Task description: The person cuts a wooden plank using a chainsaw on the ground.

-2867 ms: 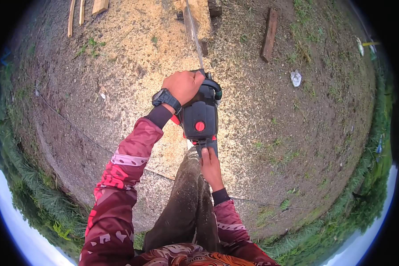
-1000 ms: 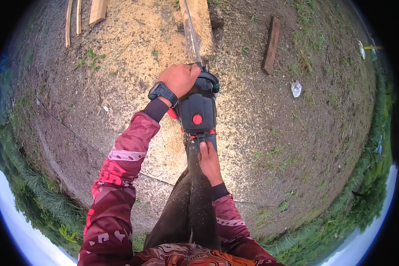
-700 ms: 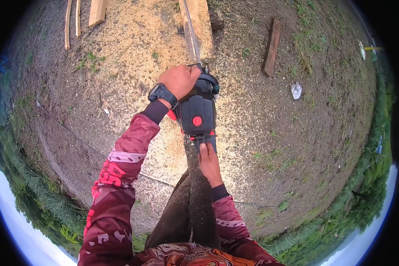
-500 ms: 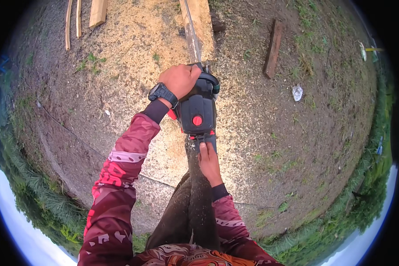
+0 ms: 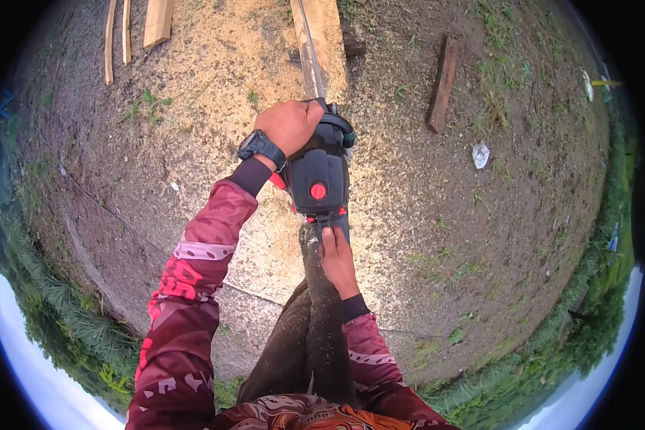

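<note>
I hold a black chainsaw with red parts (image 5: 321, 175) straight out in front of me over sawdust-covered ground. My left hand (image 5: 288, 125), with a black watch on the wrist, grips the front handle at the top of the saw body. My right hand (image 5: 336, 258) is closed on the rear handle just above my leg. The saw's long bar (image 5: 309, 54) runs forward along a pale wooden plank (image 5: 328, 39) lying on the ground. Whether the chain touches the wood is not clear.
Several thin wooden slats (image 5: 125, 29) and a short board (image 5: 159, 20) lie at the far left. A dark plank (image 5: 443, 84) rests on the ground to the right, with a crumpled white scrap (image 5: 481, 153) near it. Grass rings the dirt patch.
The chainsaw and both hands have moved slightly forward along the plank; the grip on both handles is the same.
</note>
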A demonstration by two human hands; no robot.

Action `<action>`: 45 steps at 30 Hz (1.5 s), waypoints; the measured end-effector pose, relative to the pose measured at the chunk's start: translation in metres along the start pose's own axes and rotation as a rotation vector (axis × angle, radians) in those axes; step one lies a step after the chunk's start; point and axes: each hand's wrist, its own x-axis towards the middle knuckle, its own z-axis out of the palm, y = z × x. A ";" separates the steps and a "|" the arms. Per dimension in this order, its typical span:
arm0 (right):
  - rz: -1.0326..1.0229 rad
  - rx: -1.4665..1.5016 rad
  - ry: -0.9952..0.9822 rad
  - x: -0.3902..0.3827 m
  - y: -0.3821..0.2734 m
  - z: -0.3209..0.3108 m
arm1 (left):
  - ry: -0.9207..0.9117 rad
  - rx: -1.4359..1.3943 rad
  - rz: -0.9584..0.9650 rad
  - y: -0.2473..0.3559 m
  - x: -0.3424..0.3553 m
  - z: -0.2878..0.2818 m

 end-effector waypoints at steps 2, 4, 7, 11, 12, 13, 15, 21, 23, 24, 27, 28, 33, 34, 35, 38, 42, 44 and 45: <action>0.000 0.013 -0.006 0.003 0.000 0.001 | 0.003 -0.008 0.005 -0.002 0.004 0.002; -0.004 0.012 0.008 0.005 -0.001 0.001 | 0.001 -0.019 0.010 -0.002 0.007 0.002; 0.009 0.009 0.006 0.008 -0.006 0.001 | -0.005 0.003 -0.004 -0.002 0.012 0.001; -0.014 0.019 0.011 0.018 -0.014 0.001 | -0.011 0.007 0.001 0.000 0.025 -0.005; -0.013 0.020 0.007 0.021 -0.020 0.002 | -0.020 0.022 0.005 -0.003 0.029 -0.008; -0.020 0.033 -0.008 0.023 -0.027 0.003 | -0.021 0.026 0.001 -0.005 0.033 -0.011; -0.027 0.045 -0.021 0.026 -0.033 0.003 | -0.023 0.052 -0.028 -0.006 0.040 -0.013; -0.041 0.078 -0.013 0.032 -0.036 0.003 | 0.027 0.006 0.012 -0.006 0.047 -0.010; 0.015 0.001 -0.010 0.032 -0.044 0.004 | 0.041 0.007 0.019 -0.009 0.050 -0.013; 0.015 0.001 -0.007 0.034 -0.046 0.003 | 0.054 -0.002 0.033 -0.007 0.054 -0.014; -0.005 0.083 -0.029 0.044 -0.054 0.002 | -0.029 0.046 -0.015 -0.005 0.067 -0.022; -0.016 0.062 -0.028 0.046 -0.060 0.003 | -0.029 0.047 -0.016 -0.004 0.071 -0.025; -0.019 0.076 -0.019 0.058 -0.060 0.007 | 0.001 0.033 -0.033 -0.004 0.081 -0.026; -0.033 0.093 -0.003 0.058 -0.060 0.008 | -0.001 0.033 -0.033 -0.005 0.080 -0.025; -0.048 0.111 0.013 0.058 -0.060 0.009 | 0.008 0.015 -0.009 -0.005 0.081 -0.023; -0.002 0.083 -0.013 0.058 -0.071 0.008 | -0.016 0.032 -0.002 -0.008 0.088 -0.027; -0.016 0.076 -0.039 0.068 -0.089 0.008 | -0.036 0.056 -0.008 -0.009 0.103 -0.037; -0.051 0.025 -0.016 0.074 -0.096 0.009 | -0.042 0.054 -0.025 -0.008 0.113 -0.041; -0.051 0.024 -0.016 0.077 -0.097 0.009 | -0.049 0.054 -0.042 -0.009 0.117 -0.041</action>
